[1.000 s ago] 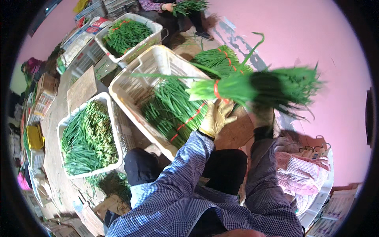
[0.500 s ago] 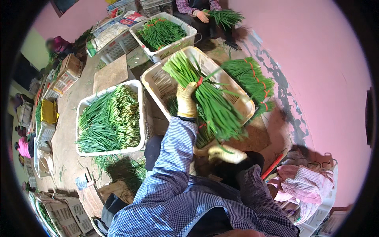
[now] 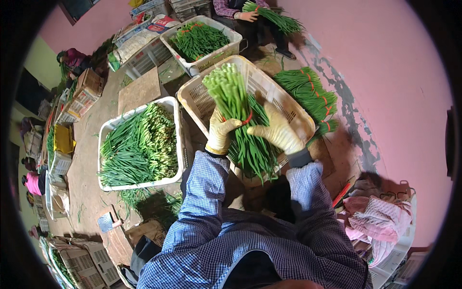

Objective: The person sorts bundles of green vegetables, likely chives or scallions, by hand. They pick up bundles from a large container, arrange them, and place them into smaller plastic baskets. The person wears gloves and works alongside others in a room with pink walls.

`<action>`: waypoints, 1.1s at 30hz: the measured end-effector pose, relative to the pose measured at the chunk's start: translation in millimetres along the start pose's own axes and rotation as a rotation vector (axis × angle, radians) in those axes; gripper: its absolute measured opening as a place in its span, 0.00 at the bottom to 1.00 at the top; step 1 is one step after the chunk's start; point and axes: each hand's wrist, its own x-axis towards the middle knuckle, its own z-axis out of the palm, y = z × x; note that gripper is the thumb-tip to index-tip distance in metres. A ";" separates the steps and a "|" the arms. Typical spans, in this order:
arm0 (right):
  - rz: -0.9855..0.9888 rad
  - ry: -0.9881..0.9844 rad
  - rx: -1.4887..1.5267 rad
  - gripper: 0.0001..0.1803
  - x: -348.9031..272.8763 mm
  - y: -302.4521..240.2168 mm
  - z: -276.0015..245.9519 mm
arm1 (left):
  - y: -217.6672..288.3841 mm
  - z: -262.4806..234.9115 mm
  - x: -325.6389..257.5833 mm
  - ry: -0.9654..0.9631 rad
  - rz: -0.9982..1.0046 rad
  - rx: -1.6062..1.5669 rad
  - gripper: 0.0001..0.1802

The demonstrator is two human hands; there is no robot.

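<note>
A thick bundle of garlic chives [image 3: 227, 91], tied with a red band, is held over the perforated plastic crate in front of me. Its pale cut stems point up and away; the green leaves hang toward me. My left hand [image 3: 221, 132], in a cream glove, grips the bundle's left side by the band. My gloved right hand [image 3: 277, 129] closes on its right side, thumb at the band and fingers partly behind the leaves. Beneath the bundle is the cream crate [image 3: 288, 108], with more greens partly hidden at its near end.
A white crate [image 3: 102, 180] full of chives stands left. Another crate [image 3: 211, 62] of tied bundles is beyond. Banded bundles [image 3: 308, 91] lie by the pink wall. At the far side a person's gloved hand [image 3: 248, 17] holds a bundle. Pink cloths [image 3: 378, 221] lie lower right.
My right hand has come up from beside my knee onto the bundle. The bundle has turned more upright, its stems toward the far side. The co-worker's bundle has shifted.
</note>
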 end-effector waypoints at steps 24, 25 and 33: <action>0.507 -0.261 0.789 0.54 -64.5 81.9 46.2 | -19.3 -21.5 -17.1 0.027 -0.235 -0.002 0.30; 0.552 -0.276 0.718 0.53 -65.1 76.8 38.4 | -21.1 -23.0 -18.1 0.037 -0.232 -0.003 0.28; 0.463 0.248 0.534 0.46 -33.6 82.7 3.3 | -51.3 -25.1 -15.8 0.057 -0.184 0.195 0.21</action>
